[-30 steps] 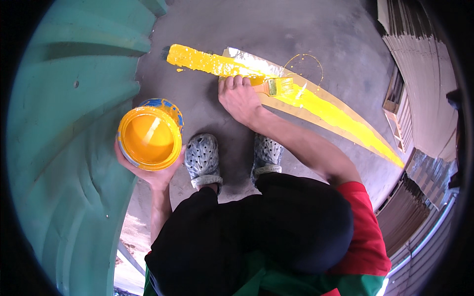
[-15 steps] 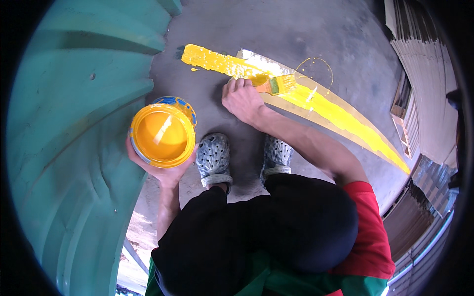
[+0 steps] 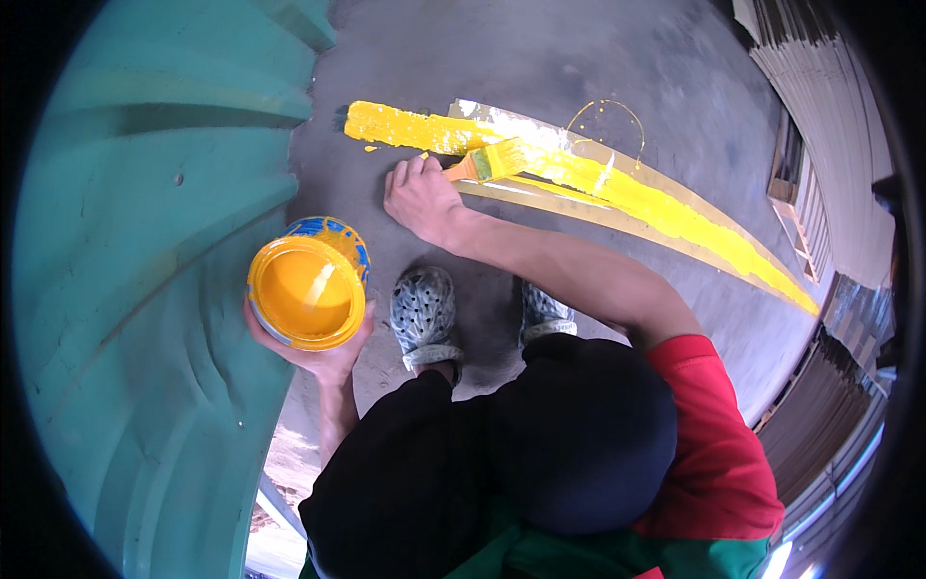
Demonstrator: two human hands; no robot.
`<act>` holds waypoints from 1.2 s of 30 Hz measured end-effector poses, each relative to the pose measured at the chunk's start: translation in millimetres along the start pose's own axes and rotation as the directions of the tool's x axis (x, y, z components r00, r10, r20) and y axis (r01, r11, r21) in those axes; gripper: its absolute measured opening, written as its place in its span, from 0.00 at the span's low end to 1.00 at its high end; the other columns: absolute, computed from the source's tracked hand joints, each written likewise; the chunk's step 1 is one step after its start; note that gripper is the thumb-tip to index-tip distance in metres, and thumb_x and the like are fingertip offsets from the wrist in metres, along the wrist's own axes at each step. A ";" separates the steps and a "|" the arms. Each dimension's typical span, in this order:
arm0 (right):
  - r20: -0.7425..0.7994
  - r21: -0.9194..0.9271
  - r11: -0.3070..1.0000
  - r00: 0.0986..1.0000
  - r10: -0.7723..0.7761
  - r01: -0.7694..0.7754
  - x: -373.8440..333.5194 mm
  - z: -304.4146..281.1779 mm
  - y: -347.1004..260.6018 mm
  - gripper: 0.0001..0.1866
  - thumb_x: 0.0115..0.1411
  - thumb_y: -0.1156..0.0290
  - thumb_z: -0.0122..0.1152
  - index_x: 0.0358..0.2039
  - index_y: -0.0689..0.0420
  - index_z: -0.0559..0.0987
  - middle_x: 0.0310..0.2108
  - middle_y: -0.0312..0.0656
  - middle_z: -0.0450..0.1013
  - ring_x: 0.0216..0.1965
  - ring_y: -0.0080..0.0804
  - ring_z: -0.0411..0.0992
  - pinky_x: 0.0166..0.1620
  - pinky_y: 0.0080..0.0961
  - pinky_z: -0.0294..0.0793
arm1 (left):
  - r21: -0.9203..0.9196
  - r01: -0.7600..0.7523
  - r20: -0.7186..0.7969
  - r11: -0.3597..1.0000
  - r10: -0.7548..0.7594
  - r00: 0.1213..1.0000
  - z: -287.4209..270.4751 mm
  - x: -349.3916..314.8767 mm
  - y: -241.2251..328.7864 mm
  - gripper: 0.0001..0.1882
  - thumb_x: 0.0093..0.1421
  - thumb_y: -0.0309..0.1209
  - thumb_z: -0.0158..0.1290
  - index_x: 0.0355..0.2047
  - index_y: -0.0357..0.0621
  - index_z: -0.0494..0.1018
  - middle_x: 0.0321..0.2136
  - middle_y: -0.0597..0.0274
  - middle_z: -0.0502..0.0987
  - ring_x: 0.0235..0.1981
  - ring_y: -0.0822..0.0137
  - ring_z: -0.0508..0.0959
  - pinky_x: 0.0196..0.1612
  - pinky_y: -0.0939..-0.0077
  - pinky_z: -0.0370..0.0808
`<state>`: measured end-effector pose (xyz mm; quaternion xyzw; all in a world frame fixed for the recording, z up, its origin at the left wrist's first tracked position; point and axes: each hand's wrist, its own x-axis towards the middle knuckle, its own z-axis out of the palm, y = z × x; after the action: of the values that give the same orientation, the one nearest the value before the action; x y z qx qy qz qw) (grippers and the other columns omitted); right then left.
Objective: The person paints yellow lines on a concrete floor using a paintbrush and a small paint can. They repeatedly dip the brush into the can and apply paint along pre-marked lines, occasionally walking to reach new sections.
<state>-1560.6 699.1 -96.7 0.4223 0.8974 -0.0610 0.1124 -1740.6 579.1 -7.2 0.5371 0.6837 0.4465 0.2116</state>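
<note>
My right hand [image 3: 422, 201] is closed around the handle of a paintbrush [image 3: 494, 161], whose bristles are coated yellow and rest on the wet stripe. The yellow stripe [image 3: 666, 220] runs over the floor from upper left to lower right, with pale patches showing through near its left part. Pale tan masking tape [image 3: 709, 253] borders much of it. At the left, my left hand [image 3: 328, 359] cradles an open paint can [image 3: 359, 253] from below and the side. Yellow-orange paint [image 3: 307, 292] shows inside, and drips cover the can's outer wall.
A green corrugated metal wall [image 3: 145, 289] rises close to the left of the can. My patterned clogs [image 3: 424, 309] stand on the grey concrete floor [image 3: 540, 58]. To the right are a wooden pallet [image 3: 799, 207] and stacked flat sheets [image 3: 830, 125]. Thin yellow drips [image 3: 640, 130] lie beyond the stripe.
My right hand and the brush have moved left along the stripe, towards its far-left end. The can in my left hand has shifted slightly lower and left in view.
</note>
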 end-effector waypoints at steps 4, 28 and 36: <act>0.004 0.023 1.000 1.000 0.016 -0.016 -1.8 -0.3 0.3 0.11 0.57 0.70 0.58 0.36 0.64 0.82 0.29 0.43 0.74 0.33 0.37 0.73 0.32 0.34 0.69 | 0.005 -0.015 -0.005 1.000 0.015 1.000 1.9 -1.0 0.5 0.71 0.36 0.43 0.77 0.70 0.39 0.38 0.64 0.45 0.55 0.65 0.50 0.64 0.66 0.50 0.64; -0.149 0.164 0.974 0.972 0.184 -0.159 2.0 -37.2 37.5 0.12 0.56 0.69 0.58 0.33 0.66 0.79 0.29 0.48 0.75 0.31 0.41 0.76 0.32 0.34 0.75 | 0.142 -0.141 0.002 0.980 0.142 0.990 4.6 3.2 -1.9 0.69 0.39 0.49 0.75 0.70 0.38 0.40 0.65 0.42 0.56 0.66 0.47 0.64 0.68 0.48 0.62; -0.118 0.195 0.971 0.980 0.163 -0.138 8.6 -15.2 33.2 0.11 0.56 0.69 0.57 0.32 0.65 0.79 0.27 0.47 0.75 0.29 0.40 0.76 0.30 0.33 0.75 | 0.162 -0.131 0.006 0.978 0.131 0.991 4.5 4.6 -0.1 0.69 0.39 0.49 0.75 0.70 0.38 0.40 0.65 0.43 0.56 0.66 0.47 0.63 0.69 0.48 0.62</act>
<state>-1542.6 729.7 -84.6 0.5008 0.8587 -0.1074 0.0170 -1738.7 585.1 -8.7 0.5952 0.6814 0.4039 0.1357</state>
